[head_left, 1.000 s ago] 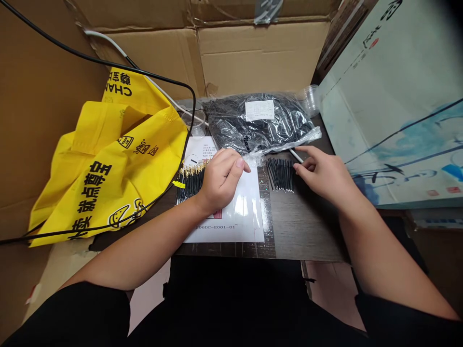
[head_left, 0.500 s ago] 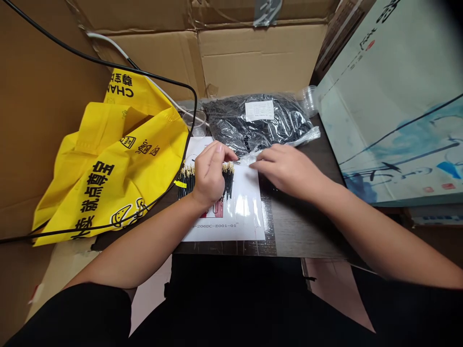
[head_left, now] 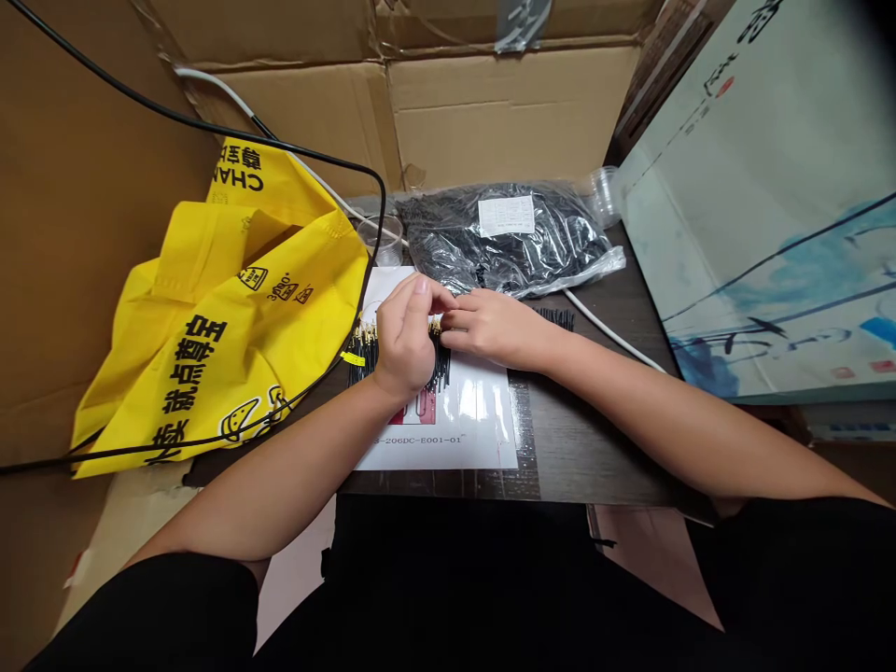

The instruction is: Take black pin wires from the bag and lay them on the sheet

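Note:
Several thin black wires with gold-coloured tips (head_left: 362, 353) lie in a row on a white printed sheet (head_left: 476, 439). Over the middle of that row is my left hand (head_left: 408, 336), its fingers curled with the tips pinched together. My right hand (head_left: 488, 327) meets it from the right, fingers bent and pressed together at the left fingertips. Whatever sits between the two sets of fingertips is hidden. A yellow tag (head_left: 352, 358) lies by the left end of the wires. Beside my right wrist, a row of short black pieces (head_left: 556, 318) shows on the table.
Behind my hands lies a clear plastic bag of black parts (head_left: 511, 247). Clear plastic cups (head_left: 384, 245) stand near it. A yellow bag (head_left: 231, 308) and a black cable (head_left: 374, 224) are at left. A pale printed bag (head_left: 770, 233) stands right, cardboard boxes (head_left: 511, 112) behind.
My right hand has moved left from the plastic bag's near edge to my left fingertips. The short black pieces and a white cable now show at right. My left hand stays in place.

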Tool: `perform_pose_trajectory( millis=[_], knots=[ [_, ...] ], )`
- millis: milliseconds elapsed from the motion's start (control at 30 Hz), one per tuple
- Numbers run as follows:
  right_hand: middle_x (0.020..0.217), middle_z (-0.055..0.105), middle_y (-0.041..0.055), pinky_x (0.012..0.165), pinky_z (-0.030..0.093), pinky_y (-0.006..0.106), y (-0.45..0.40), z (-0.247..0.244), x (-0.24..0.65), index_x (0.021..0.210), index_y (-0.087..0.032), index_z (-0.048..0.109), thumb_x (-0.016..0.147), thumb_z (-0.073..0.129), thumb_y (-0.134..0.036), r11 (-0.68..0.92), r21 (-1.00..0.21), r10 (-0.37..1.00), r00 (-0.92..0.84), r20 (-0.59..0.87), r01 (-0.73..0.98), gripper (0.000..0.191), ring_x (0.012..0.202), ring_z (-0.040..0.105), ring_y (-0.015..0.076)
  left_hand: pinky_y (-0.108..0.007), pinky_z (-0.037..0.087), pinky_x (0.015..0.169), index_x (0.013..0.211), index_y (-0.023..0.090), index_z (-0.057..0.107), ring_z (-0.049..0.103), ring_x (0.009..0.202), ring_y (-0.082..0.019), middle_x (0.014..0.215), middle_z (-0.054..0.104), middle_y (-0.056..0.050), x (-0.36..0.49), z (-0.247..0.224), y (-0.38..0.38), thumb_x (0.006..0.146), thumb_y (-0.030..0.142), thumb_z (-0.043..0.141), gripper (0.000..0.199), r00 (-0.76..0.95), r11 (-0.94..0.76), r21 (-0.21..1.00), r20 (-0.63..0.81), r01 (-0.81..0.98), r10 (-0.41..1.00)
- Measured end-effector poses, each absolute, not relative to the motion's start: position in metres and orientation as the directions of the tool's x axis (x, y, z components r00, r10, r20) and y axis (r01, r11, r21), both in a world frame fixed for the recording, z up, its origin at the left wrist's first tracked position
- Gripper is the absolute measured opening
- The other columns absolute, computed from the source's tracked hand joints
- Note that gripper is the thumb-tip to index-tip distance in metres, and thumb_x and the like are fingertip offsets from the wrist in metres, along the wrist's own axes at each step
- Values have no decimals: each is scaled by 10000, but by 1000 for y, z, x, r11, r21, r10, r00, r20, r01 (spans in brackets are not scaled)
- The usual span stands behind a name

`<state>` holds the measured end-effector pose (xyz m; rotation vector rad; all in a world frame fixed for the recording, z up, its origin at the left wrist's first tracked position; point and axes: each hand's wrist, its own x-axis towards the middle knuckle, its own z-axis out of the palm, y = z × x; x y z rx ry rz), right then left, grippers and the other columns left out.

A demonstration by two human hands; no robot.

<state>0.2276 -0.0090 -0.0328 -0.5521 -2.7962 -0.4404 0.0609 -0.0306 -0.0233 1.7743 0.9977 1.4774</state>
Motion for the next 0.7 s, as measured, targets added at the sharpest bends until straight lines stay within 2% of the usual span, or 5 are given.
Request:
perform_pose_trajectory(
  millis=[167, 233, 367, 533, 700],
  knots=[
    [850, 645, 52, 685, 309, 342, -8, -19, 236, 972, -170, 635, 1008, 389, -152, 844, 166, 443, -837, 321, 510, 250, 820, 491, 180, -319, 443, 760, 780, 200, 600, 547, 785, -137, 788, 583, -38, 60, -24, -28, 1041, 396, 330, 424, 92, -543, 816, 536, 199, 839],
    [846, 649, 55, 703, 330, 342, -7, -9, 240, 960, -171, 649, 1005, 393, -177, 828, 81, 498, -795, 347, 555, 260, 807, 489, 179, -315, 437, 757, 793, 203, 576, 534, 786, -134, 794, 568, -30, 61, -26, -26, 1025, 415, 389, 365, 86, -534, 813, 530, 232, 844],
    [875, 671, 47, 769, 378, 333, -7, 13, 248, 951, -186, 672, 988, 427, -211, 797, -162, 594, -706, 386, 582, 249, 790, 510, 167, -281, 416, 695, 849, 206, 530, 502, 744, -109, 806, 539, -5, 65, -33, -25, 974, 425, 522, 252, 100, -500, 832, 491, 240, 865],
    [881, 682, 21, 777, 401, 307, -9, 30, 254, 1040, -216, 676, 941, 519, -249, 687, -422, 726, -580, 370, 591, 189, 832, 586, 161, -255, 388, 620, 945, 215, 555, 490, 657, -89, 750, 538, 17, 66, -35, -29, 984, 420, 503, 215, 210, -472, 844, 428, 255, 879],
    [834, 677, 12, 754, 398, 296, -4, 32, 251, 1036, -206, 671, 940, 534, -334, 627, -526, 770, -562, 303, 575, 210, 781, 589, 145, -254, 358, 587, 941, 213, 617, 460, 599, -85, 669, 525, 27, 65, -34, -29, 992, 422, 483, 254, 263, -495, 794, 424, 353, 867]
  ],
)
